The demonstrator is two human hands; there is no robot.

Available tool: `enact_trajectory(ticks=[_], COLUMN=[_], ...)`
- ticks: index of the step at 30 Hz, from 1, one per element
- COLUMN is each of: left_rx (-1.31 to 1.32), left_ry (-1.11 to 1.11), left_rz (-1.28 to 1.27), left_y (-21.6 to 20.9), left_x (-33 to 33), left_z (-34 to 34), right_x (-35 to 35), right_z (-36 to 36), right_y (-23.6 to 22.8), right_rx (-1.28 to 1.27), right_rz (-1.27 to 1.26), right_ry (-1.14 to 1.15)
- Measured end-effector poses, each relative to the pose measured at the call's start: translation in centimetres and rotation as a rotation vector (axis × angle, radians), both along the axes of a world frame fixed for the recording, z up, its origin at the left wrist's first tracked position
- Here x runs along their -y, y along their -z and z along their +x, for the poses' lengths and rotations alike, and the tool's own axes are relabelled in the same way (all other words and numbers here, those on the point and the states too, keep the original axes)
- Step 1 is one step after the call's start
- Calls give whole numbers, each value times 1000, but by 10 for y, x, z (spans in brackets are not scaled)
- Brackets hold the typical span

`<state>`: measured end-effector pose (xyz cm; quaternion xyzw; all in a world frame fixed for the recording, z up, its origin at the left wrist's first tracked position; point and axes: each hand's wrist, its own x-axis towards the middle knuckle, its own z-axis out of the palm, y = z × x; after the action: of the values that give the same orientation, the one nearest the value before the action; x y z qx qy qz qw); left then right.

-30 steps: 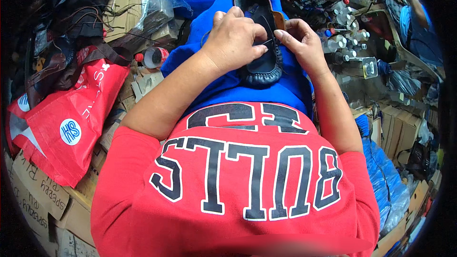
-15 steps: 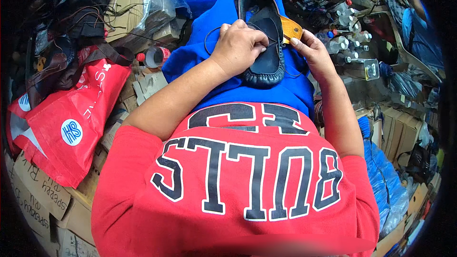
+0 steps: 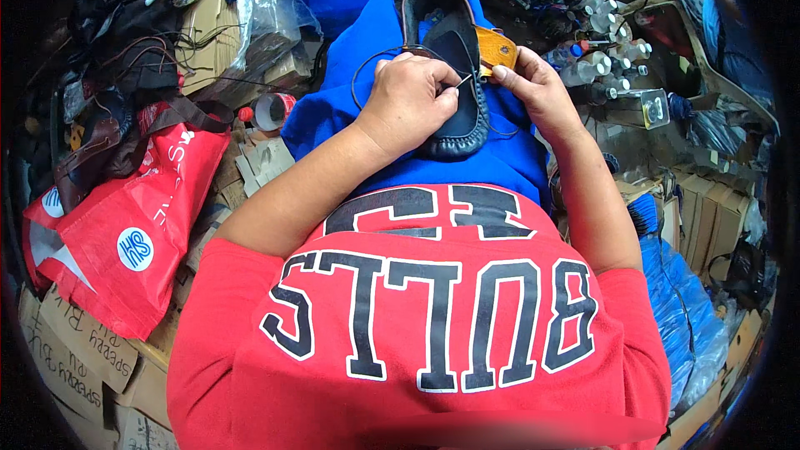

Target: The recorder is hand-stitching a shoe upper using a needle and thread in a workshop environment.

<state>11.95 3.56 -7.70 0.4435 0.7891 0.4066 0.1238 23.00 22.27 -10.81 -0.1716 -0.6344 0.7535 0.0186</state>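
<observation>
- Blue cloth under the dark shoe, across the lap.
- Shoe: long axis runs away from the body, toe toward the wearer, heel far.
- Left hand: nearer, over shoe's left side and opening; fingertips pinched on needle.
- Right hand: off shoe's right rim, thumb and finger gripping tan piece.
- Tan piece: against shoe's right rim.
- Thin pale needle: over shoe's opening, slanting away rightward toward that rim.

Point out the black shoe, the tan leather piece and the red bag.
Black shoe [image 3: 456,50]: head view, on the insole.
Tan leather piece [image 3: 493,47]: head view, on its flat face.
Red bag [image 3: 125,210]: head view, on its broad side.
</observation>
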Motion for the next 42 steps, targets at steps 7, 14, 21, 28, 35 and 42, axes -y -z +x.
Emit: enact_trajectory(ticks=[7,14,21,28,35,42], left_rx=[-293,-571,-405,-110,-51,-327], left_ry=[79,204,246,184,217,274], left_rz=[-130,-271,-190,-60,-5,102], left_y=[-23,-40,-27,-2,-11,-27], left_x=[-9,-20,-22,-15,-8,-28], left_z=[-2,-12,-21,-24,-34,-51], right_x=[1,-1,3,13,-15,-13], right_z=[-1,-7,-19,-30,-4,8], right_y=[-1,-14,-48,-64,-23,7], right_rx=[-2,-12,15,-173,-42,-18], right_rz=[114,247,735,1058,517,454], right_ry=[4,-17,-125,-135,-105,-12])
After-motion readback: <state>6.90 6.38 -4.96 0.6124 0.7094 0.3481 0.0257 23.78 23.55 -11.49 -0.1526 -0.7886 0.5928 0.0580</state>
